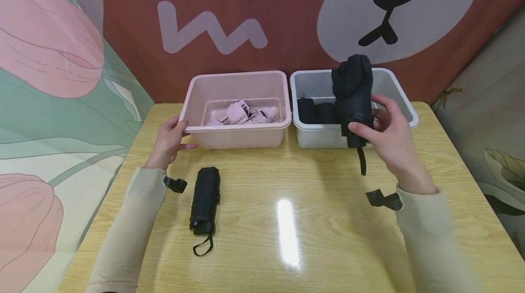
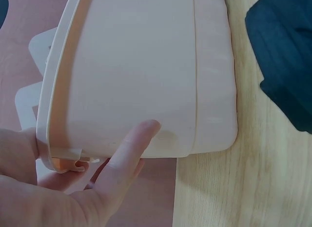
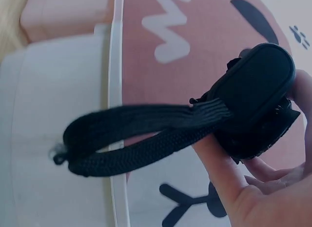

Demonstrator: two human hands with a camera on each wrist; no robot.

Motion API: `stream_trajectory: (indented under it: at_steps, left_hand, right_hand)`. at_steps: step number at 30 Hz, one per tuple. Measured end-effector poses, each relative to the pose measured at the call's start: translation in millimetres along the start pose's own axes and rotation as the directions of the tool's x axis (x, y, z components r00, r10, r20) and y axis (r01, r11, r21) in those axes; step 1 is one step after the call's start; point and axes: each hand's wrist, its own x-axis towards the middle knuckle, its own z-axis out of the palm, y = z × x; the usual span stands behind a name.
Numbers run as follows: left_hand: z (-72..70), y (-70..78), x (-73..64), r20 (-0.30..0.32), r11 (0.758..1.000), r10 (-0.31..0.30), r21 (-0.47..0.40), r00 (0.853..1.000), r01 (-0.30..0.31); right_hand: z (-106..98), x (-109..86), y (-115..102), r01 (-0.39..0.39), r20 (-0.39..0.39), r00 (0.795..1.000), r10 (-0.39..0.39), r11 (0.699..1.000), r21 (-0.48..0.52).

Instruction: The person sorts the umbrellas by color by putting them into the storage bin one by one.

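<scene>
My right hand (image 1: 387,131) grips a folded black umbrella (image 1: 353,85) by its handle end, upright over the grey plastic bin (image 1: 321,137). Its wrist strap (image 3: 146,114) dangles below the handle in the right wrist view. At the front left corner of the pink plastic bin (image 1: 238,139), my left hand (image 1: 167,140) holds the rim, with one finger (image 2: 129,151) lying along the bin's outer wall in the left wrist view. Another folded black umbrella (image 1: 205,199) lies on the table close to the left forearm, its strap loop toward me.
Inside the pink bin lie folded pink items (image 1: 242,113) with black markings. Black rolled items (image 1: 316,111) sit in the grey bin. The bins stand side by side at the back of the wooden table (image 1: 262,183), against a patterned cloth wall (image 1: 287,10).
</scene>
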Motion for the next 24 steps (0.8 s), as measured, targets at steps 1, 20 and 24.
stream_trajectory:
  at_steps: [1,20,24]
  left_hand:
    - [0.2,-0.3,0.0,0.003,1.000,0.000,0.000,1.000,0.000]
    - [-0.1,-3.1,-1.5,0.002,1.000,0.002,0.031,1.000,-0.002]
    - [0.0,-2.4,-0.7,-0.002,0.999,0.005,0.034,1.000,-0.005]
  right_hand:
    - [-3.9,2.0,1.3,-0.015,-0.012,1.000,0.015,1.000,-0.005]
    - [-46.8,40.2,23.1,-0.204,-0.132,0.973,0.191,0.974,-0.097]
    - [-49.5,45.4,27.4,-0.211,-0.151,0.970,0.193,0.971,-0.112]
